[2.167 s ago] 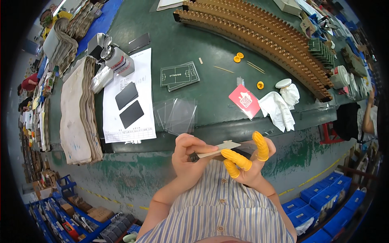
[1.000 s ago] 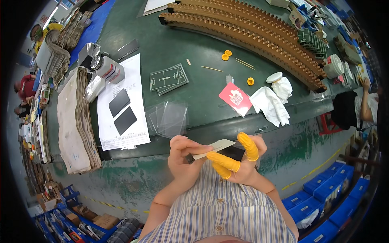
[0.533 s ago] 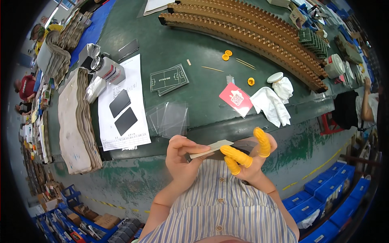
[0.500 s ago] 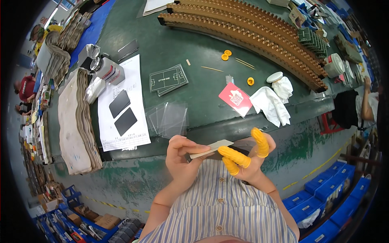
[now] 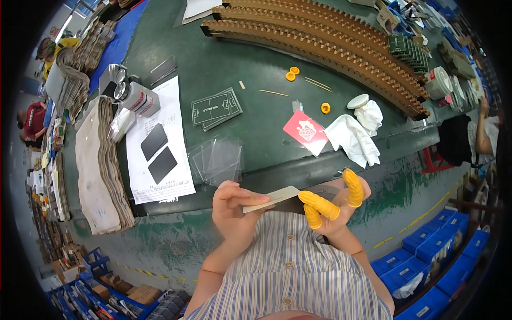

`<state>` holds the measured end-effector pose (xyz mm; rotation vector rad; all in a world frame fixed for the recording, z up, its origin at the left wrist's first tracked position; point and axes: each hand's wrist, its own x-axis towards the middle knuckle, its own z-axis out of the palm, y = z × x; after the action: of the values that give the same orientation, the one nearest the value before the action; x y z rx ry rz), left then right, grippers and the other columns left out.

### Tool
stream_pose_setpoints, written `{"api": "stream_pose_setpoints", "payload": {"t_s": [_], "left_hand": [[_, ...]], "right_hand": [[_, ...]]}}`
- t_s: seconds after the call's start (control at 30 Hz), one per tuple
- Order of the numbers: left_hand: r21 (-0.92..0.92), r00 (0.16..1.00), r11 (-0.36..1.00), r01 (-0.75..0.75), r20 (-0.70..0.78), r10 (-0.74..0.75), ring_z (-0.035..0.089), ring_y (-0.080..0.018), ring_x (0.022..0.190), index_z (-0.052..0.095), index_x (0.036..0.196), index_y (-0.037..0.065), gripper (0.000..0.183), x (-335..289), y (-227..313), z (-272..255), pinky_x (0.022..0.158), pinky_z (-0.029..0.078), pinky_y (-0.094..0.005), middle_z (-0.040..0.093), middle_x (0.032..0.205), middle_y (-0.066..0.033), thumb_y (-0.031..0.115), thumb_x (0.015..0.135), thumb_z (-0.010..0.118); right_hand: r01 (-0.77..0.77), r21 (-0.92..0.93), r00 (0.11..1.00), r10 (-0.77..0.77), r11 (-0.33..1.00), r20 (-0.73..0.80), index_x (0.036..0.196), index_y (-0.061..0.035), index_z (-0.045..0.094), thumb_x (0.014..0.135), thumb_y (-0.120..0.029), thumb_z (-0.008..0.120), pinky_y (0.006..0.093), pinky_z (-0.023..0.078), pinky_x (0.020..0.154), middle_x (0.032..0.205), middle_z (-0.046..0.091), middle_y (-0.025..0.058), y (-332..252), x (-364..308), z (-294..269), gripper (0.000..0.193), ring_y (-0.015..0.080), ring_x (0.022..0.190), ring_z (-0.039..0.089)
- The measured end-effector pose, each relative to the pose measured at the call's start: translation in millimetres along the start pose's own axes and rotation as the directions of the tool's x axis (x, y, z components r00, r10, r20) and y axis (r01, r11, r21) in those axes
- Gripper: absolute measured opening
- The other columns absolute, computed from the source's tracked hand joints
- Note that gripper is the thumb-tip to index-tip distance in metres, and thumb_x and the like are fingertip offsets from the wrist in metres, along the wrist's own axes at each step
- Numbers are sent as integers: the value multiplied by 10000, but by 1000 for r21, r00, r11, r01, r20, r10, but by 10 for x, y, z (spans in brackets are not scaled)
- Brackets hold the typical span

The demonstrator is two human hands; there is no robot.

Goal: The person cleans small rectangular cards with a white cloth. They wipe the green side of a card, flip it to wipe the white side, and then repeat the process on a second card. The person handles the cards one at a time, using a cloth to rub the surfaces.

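In front of my striped shirt, just past the table's near edge, my left hand [image 5: 233,209] pinches a thin pale card-like plate [image 5: 273,198] between thumb and fingers. Yellow finger cots cover three fingertips of my right hand [image 5: 335,209]. Two of those covered tips come together at the plate's right corner, while another covered finger points upward, away from it. The plate is tilted, and its underside is hidden. Clear plastic sleeves [image 5: 217,160] lie on the table beyond my left hand. Dark green plates with a printed pitch pattern [image 5: 216,109] are stacked farther back.
A red card [image 5: 305,133] and a white cloth [image 5: 352,140] lie at the right. Spare yellow finger cots [image 5: 325,108] and wooden sticks [image 5: 273,92] are scattered behind. Slotted wooden racks [image 5: 309,50] span the back. Two dark plates [image 5: 162,164] rest on paper beside a bottle [image 5: 143,100].
The plate and my left hand have shifted slightly left, and more of the plate's face shows. My right hand has moved a little right, its covered fingertips now at the plate's corner.
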<state>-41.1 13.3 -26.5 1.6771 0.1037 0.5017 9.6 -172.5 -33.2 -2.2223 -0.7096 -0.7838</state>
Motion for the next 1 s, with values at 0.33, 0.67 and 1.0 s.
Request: {"api": "stream_pose_setpoints", "payload": {"t_s": [0.33, 0.67, 1.0], "left_hand": [[39, 1000, 999, -23, 8, 22, 613, -91, 744, 420, 963, 84, 442, 24, 15, 6, 981, 276, -317, 687, 770, -27, -69, 694, 735], [85, 999, 995, -51, 17, 50, 622, -98, 748, 421, 970, 88, 452, 36, -7, -5, 973, 267, -324, 688, 771, -25, -68, 690, 738], [86, 997, 993, -74, -9, 76, 622, -99, 747, 424, 974, 86, 442, 41, -28, 2, 981, 273, -330, 688, 774, -23, -45, 700, 745]], "right_hand": [[-24, -15, 1000, 24, 1000, 19, 994, -366, 701, 769, -329, 686, 374, 324, 794, 1220, 411, 52, -3, 4, -4, 229, 262, 1046, 336], [1, 1, 998, -1, 1000, 58, 963, -353, 715, 728, -302, 708, 389, 301, 847, 1257, 413, 79, 7, 12, 26, 241, 282, 1070, 322], [27, 58, 998, -30, 998, 53, 969, -344, 717, 708, -276, 722, 382, 314, 846, 1242, 418, 54, -53, 32, 90, 270, 266, 1067, 330]]}}
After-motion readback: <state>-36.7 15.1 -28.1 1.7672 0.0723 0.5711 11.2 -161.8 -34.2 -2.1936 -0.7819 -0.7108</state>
